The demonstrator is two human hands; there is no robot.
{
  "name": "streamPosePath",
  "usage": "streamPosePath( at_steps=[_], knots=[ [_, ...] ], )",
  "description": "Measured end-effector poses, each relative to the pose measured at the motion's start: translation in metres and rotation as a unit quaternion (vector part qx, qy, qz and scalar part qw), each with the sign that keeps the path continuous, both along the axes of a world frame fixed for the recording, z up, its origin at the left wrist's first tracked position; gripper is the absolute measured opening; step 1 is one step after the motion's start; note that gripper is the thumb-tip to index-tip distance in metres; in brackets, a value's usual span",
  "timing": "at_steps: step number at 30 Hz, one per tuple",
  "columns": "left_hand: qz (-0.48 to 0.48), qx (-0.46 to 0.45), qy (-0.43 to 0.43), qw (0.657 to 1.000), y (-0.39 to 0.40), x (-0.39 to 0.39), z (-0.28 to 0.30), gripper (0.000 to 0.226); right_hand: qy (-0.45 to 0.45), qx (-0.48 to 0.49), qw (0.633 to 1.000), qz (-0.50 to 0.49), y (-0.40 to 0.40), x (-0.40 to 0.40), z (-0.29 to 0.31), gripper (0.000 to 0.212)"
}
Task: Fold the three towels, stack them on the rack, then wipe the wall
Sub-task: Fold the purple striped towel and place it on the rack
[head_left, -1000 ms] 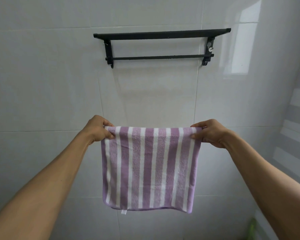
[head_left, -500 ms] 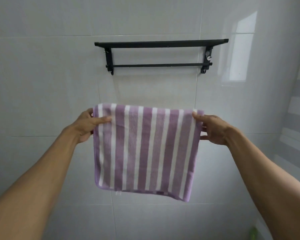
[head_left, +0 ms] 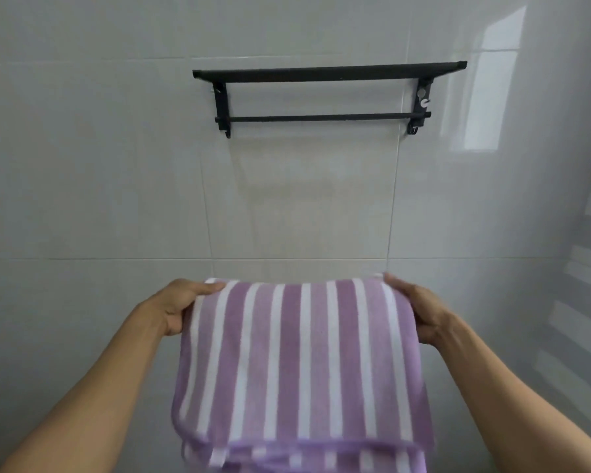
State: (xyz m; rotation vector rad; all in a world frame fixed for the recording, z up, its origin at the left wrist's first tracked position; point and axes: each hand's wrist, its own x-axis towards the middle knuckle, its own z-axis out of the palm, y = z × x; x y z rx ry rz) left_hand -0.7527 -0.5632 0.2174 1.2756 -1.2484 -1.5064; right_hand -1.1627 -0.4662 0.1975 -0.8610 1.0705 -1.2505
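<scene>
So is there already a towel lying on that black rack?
No, the black rack on the wall is bare; the striped towel is held below it by both hands.

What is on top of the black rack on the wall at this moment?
Nothing shows above the front edge of the black rack. The camera looks up at it, so its top surface is hidden. The striped towel is below it, gripped by the left hand and right hand.

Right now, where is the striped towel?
In the head view the towel is low in the middle, held at its top corners by the left hand and the right hand, well below the empty black rack.
</scene>
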Motion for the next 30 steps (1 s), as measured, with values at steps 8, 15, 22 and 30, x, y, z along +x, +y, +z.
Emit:
streamPosePath(
  at_steps=[8, 15, 22, 30],
  knots=[
    [0.018, -0.006, 0.021, 1.000, 0.002, 0.000, -0.017, 0.054, -0.056, 0.008, 0.998, 0.039, 0.003, 0.017, -0.013, 0.040],
    [-0.024, -0.018, -0.023, 0.999, 0.002, 0.000, -0.008, 0.048, -0.065, 0.019, 0.996, 0.050, 0.003, 0.019, -0.013, 0.032],
    [-0.045, 0.006, -0.053, 0.998, 0.008, -0.010, -0.007, 0.043, 0.040, 0.051, 0.997, 0.032, 0.001, 0.022, -0.001, 0.040],
    [0.110, -0.314, 0.076, 0.940, -0.002, -0.009, 0.120, 0.038, 0.128, -0.266, 0.945, -0.140, -0.005, 0.008, 0.123, 0.024]
  ],
)
